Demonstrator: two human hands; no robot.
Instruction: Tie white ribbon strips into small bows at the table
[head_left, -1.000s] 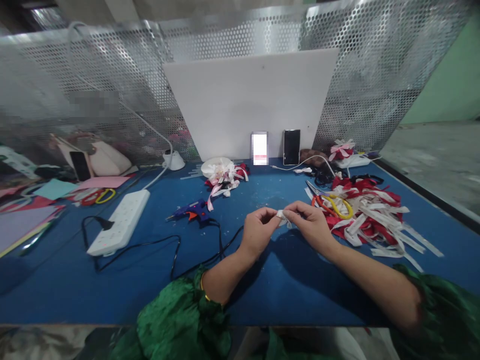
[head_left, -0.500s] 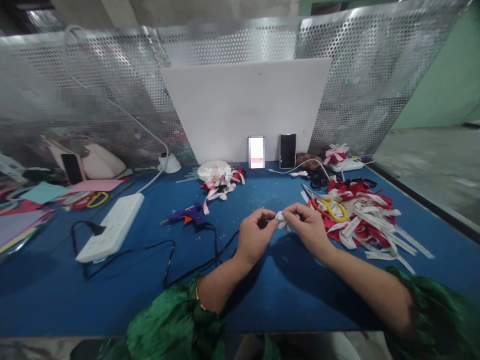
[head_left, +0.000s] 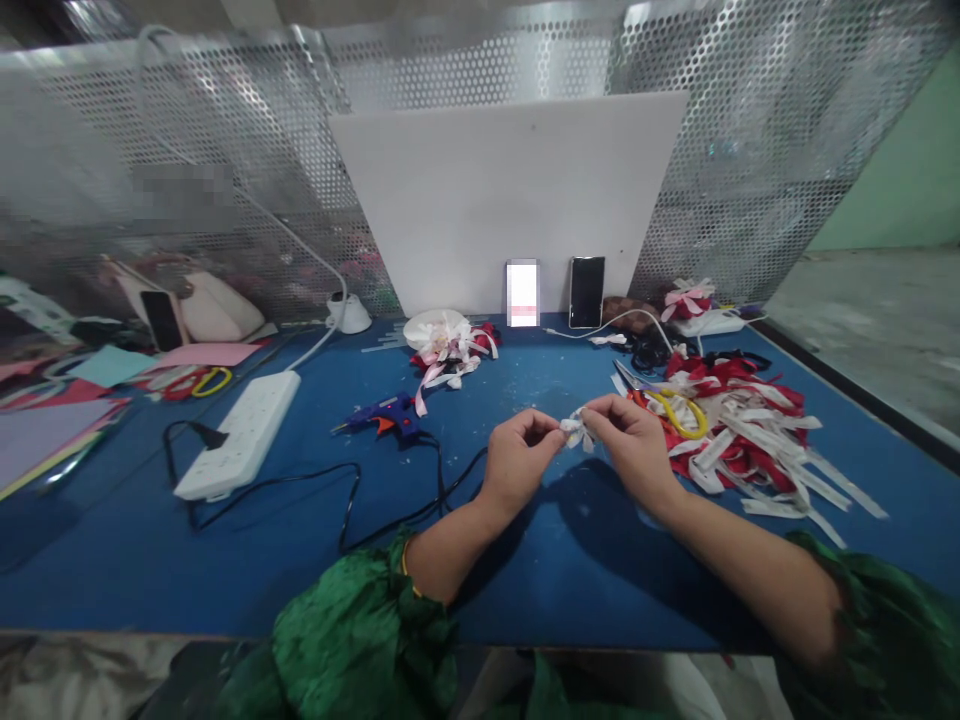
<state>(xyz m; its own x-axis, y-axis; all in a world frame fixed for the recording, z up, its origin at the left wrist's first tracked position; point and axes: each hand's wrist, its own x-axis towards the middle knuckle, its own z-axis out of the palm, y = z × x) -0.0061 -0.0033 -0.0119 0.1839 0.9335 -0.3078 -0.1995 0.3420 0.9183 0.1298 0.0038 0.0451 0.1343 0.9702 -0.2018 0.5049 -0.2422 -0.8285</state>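
Note:
Between my two hands, a little above the blue table, is a small white ribbon bow (head_left: pixel 576 432) with short loose ends hanging down. My left hand (head_left: pixel 523 455) pinches its left side between thumb and fingers. On the other side my right hand (head_left: pixel 631 440) grips the bow's upper right edge with its fingertips. Fingers cover part of the ribbon. To the right of my right hand lie scissors (head_left: pixel 684 412) with yellow and orange handles, resting on a heap of red and white ribbon strips (head_left: pixel 757 425). Left of my hands sits a blue glue gun (head_left: pixel 386 415).
A white power strip (head_left: pixel 251 435) lies at left, and the glue gun's black cord runs across the table (head_left: pixel 225 580). Ribbon bows spill from a white dish (head_left: pixel 415 328). Two phones, one lit (head_left: pixel 523 293) and one dark (head_left: pixel 586 292), lean on a white board (head_left: pixel 510 190).
The camera view has shifted slightly. The white ribbon bow has turned a little between my fingers, and more of its loops and ends show now. Both hands still hold it.

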